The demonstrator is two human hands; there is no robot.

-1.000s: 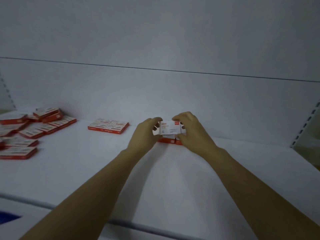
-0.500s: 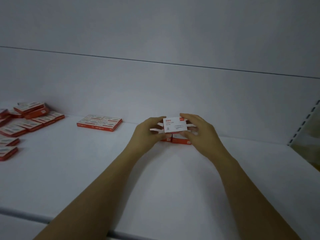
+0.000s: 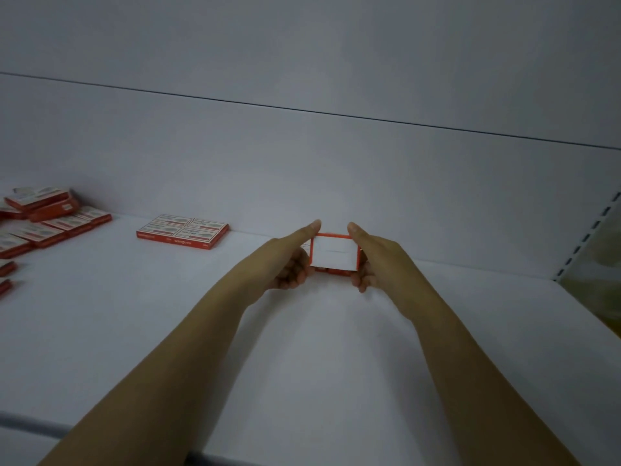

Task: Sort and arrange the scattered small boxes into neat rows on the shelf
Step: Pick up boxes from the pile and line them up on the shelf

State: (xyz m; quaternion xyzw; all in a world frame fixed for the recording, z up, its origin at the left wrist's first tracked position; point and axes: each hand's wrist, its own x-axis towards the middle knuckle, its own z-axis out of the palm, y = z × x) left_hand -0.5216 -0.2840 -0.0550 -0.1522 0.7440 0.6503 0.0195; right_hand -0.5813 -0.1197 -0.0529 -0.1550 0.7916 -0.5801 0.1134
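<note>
Back panel: plain pale grey, unmarked, filling the view ahead of me from edge to edge.

Horizontal seam: one thin dark line crosses the panel, dropping slightly toward my right.

Slotted upright: pale strip at my far right, set at the panel's end, with a column of small dark slots along it.

Yellowish-green surface: lies beyond the upright at the right edge of view. It is dim and blurred, and I cannot tell what it is.

Lighting is low throughout.

matt white shelf, printed card boxes
</note>
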